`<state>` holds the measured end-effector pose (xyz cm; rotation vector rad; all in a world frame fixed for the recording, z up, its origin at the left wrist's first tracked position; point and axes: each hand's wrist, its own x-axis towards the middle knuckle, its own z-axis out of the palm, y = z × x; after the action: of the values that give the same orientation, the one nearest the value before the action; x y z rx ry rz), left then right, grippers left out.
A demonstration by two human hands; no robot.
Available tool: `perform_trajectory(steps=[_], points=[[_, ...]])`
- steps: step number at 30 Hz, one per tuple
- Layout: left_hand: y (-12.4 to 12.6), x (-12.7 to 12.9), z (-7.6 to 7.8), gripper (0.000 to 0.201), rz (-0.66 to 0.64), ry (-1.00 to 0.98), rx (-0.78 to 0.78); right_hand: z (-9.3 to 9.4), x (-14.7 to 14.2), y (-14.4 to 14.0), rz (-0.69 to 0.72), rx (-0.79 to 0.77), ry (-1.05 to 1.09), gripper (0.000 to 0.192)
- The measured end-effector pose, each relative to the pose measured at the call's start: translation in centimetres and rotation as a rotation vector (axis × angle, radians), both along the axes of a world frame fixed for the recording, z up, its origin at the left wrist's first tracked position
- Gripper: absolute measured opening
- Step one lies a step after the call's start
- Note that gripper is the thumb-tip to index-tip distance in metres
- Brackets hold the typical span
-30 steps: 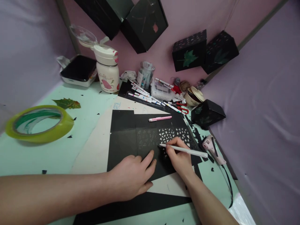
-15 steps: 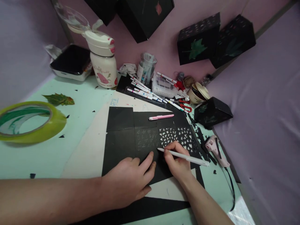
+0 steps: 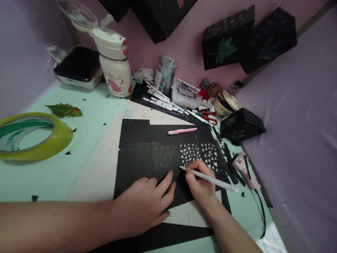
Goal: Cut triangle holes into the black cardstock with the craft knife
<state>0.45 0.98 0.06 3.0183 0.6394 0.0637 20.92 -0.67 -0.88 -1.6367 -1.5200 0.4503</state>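
Observation:
A sheet of black card (image 3: pixel 134 165) lies in front of me, with cut-out triangles and stars on its right part and thin pale outlines drawn in the middle. My right hand (image 3: pixel 201 184) pinches a white pen (image 3: pixel 216 181), its tip at the card just right of the drawn outlines. Flat on the card's lower part rests my left hand (image 3: pixel 147 203), fingers stretched out and holding nothing. Higher on the card lies a pink pen-shaped tool (image 3: pixel 182 131). White paper (image 3: pixel 89 175) shows beneath the card.
Several white markers (image 3: pixel 165 103), a glass jar (image 3: pixel 165 73) and red-handled scissors (image 3: pixel 210 117) sit at the back. A white bottle (image 3: pixel 116 70) and a yellow-green tape roll (image 3: pixel 61 140) are leftward. Rightward lie a corded pink tool (image 3: pixel 247 170) and a black box (image 3: pixel 242 125).
The white pen's tip has shifted slightly right, and its back end has dropped a little. My left hand stays in place. The whole view has shifted slightly.

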Motion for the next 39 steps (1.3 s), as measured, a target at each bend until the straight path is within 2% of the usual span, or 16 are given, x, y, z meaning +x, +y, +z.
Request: perform_trajectory(steps=[9, 16, 23, 39], points=[[0.02, -0.02, 0.17, 0.053, -0.001, 0.008, -0.002, -0.09, 0.16, -0.05, 0.004, -0.017, 0.018, 0.015], [-0.02, 0.00, 0.16, 0.054, 0.004, 0.013, 0.009, -0.09, 0.45, -0.28, 0.105, -0.072, 0.058, 0.015], [0.11, 0.01, 0.29, 0.054, -0.004, 0.016, 0.016, -0.38, 0.50, -0.51, 0.041, -0.057, 0.083, 0.013], [0.10, 0.16, 0.27, 0.053, -0.004, 0.015, 0.028, -0.12, 0.29, -0.28, 0.097, -0.046, 0.071, 0.017]])
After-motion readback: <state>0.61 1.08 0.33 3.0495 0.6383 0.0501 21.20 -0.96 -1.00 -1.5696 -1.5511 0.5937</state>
